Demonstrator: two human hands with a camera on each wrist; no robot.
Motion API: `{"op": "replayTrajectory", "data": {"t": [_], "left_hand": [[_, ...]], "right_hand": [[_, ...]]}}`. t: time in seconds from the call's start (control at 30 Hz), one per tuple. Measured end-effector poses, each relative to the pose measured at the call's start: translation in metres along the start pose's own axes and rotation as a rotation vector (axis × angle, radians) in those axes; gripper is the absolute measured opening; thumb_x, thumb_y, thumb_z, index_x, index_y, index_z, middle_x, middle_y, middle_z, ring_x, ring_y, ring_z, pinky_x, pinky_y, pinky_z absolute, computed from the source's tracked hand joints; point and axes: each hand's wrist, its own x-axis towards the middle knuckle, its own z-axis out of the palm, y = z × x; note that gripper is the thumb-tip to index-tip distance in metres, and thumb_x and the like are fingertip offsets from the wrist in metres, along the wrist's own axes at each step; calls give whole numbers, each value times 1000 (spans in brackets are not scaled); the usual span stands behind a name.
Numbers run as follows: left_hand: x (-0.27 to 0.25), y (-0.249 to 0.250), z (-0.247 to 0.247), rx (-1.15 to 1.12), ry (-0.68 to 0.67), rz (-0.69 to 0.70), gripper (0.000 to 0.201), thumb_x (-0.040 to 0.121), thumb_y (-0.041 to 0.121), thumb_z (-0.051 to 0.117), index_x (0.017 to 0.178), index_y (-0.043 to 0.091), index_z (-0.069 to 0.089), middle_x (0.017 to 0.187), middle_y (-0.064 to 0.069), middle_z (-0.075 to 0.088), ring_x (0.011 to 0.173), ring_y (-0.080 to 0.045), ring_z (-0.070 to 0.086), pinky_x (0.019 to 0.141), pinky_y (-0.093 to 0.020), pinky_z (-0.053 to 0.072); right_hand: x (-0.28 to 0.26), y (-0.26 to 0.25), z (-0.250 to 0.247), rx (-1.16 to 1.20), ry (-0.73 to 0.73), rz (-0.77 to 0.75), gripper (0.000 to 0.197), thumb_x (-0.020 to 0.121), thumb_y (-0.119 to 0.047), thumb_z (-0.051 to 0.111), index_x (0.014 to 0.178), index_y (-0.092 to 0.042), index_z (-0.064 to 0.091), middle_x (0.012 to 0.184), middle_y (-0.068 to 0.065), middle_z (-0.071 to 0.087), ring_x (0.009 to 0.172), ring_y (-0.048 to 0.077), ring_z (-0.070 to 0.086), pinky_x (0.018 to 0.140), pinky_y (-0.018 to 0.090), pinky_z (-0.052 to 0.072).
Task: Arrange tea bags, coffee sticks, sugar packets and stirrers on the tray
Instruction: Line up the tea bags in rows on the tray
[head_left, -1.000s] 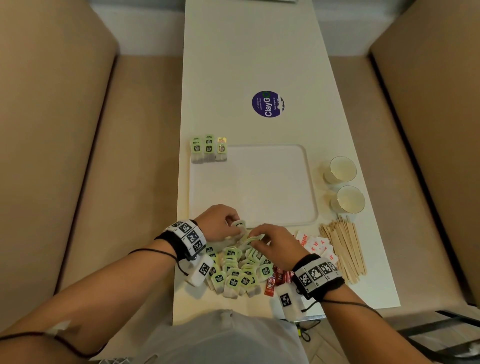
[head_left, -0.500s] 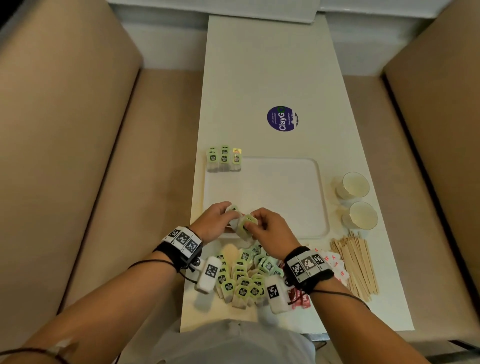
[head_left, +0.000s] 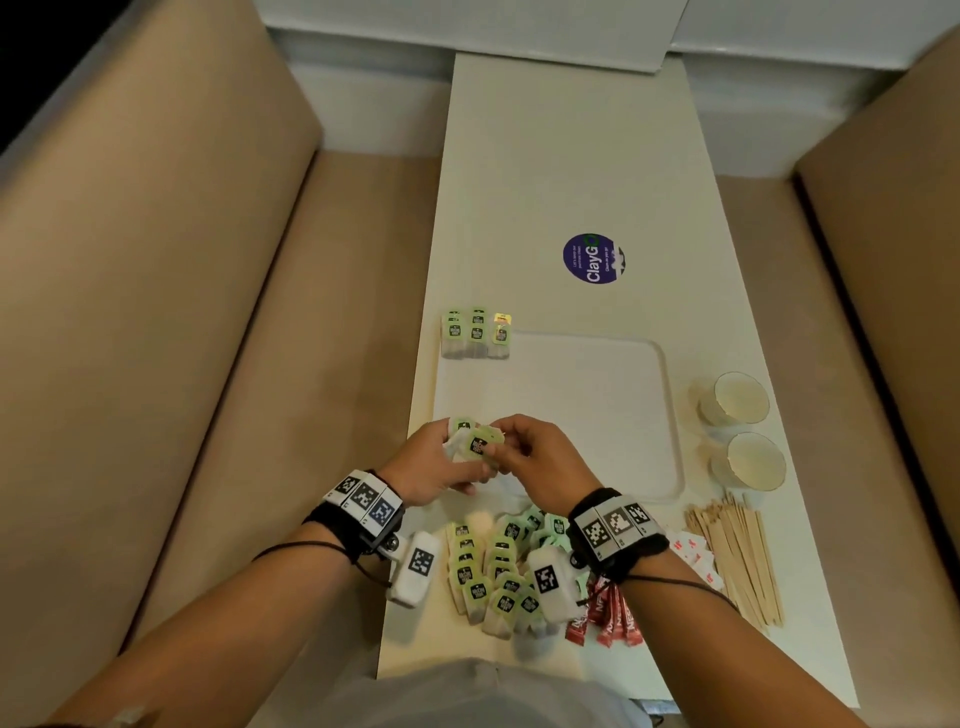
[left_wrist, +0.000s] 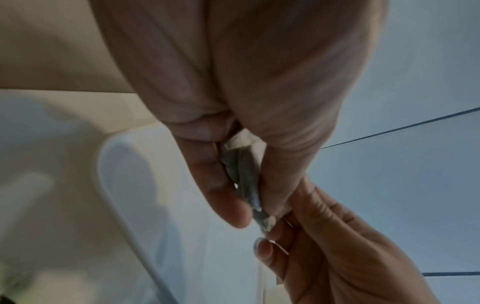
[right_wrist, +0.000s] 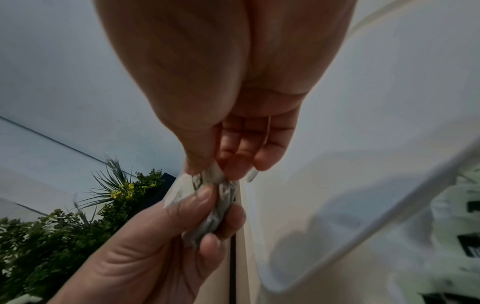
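Both hands, left hand (head_left: 434, 460) and right hand (head_left: 540, 457), pinch tea bags (head_left: 475, 441) together over the tray's (head_left: 670, 415) near-left corner

Green-tagged tea bags (head_left: 477, 442), perhaps three, bunched above the white tray's (head_left: 597, 405) near-left corner.

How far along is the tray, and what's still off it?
Done: one short row of tea bags at the tray's far-left corner. In hand: left hand and right hand pinch a small bunch of tea bags. Left: the loose tea bag pile, coffee sticks, sugar packets and stirrers.
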Motion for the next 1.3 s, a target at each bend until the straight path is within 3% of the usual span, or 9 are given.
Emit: {"op": "replayTrajectory", "data": {"t": [0.17,0.27,0.5,0.6,0.7,0.8,1.0,1.17,1.3], "left_hand": [[1,1,-12,-9,25,-1,22,96,4,63,118,7,62,101,-12,75,89,-22,73,62,-28,60],[2,3,-20,-61,50,-3,24,98,-3,57,116,13,62,102,-14,72,87,-23,73,59,-29,60],[12,7,-28,-22,170,34,18,92,6,71,108,9,63,89,-10,69,74,-19,67,53,-27,53],[18,10,-32,-1,214,50,13,94,7,68,106,5,64,87,-9,68,73,-17,66,52,-26,52],[24,16,-38,-11,236,53,10,95,7,67,102,11,64,86,-6,70,74,-16,66,54,-26,53],[30,22,-44,-3,236,42,8,95,9,68,101,14,65,87,-4,70,75,-17,66,55,-25,54],[44,25,-55,6,258,18,7,95,7,67,97,13,65,82,-4,67,61,-6,62,53,-23,53],[62,25,-70,-30,304,-8,9,94,7,68,96,15,65,88,-9,67,74,-19,61,58,-25,58],[76,23,-77,-68,335,-31,11,94,7,68,98,16,65,91,-12,67,76,-21,63,57,-27,56]], "right_hand": [[9,1,0,-55,38,-19,7,97,-18,64,99,-21,70,84,4,73,80,25,68,80,43,57],[15,0,0,-75,59,-28,9,99,-18,61,96,-20,69,79,-1,69,71,13,61,74,34,52],[32,-6,6,-81,43,-51,9,100,-19,60,99,-15,68,79,-11,66,71,0,58,70,18,45],[39,-9,12,-43,72,-53,11,98,-27,64,104,-19,68,87,-9,69,75,7,63,70,22,51],[41,-7,17,-31,64,-9,16,98,-30,65,110,-20,67,97,-6,69,74,9,63,67,23,52],[47,-1,20,-44,59,28,10,100,-26,61,102,-20,69,88,-3,69,70,12,63,64,27,50],[71,0,23,-66,75,69,15,100,-24,60,94,-20,73,84,4,73,79,25,70,75,36,55],[95,-4,23,-59,87,88,15,98,-26,63,86,-21,70,78,3,71,77,24,71,64,27,49],[115,-4,22,-74,116,102,16,98,-24,62,85,-19,70,77,5,72,74,24,71,68,32,54]]}}
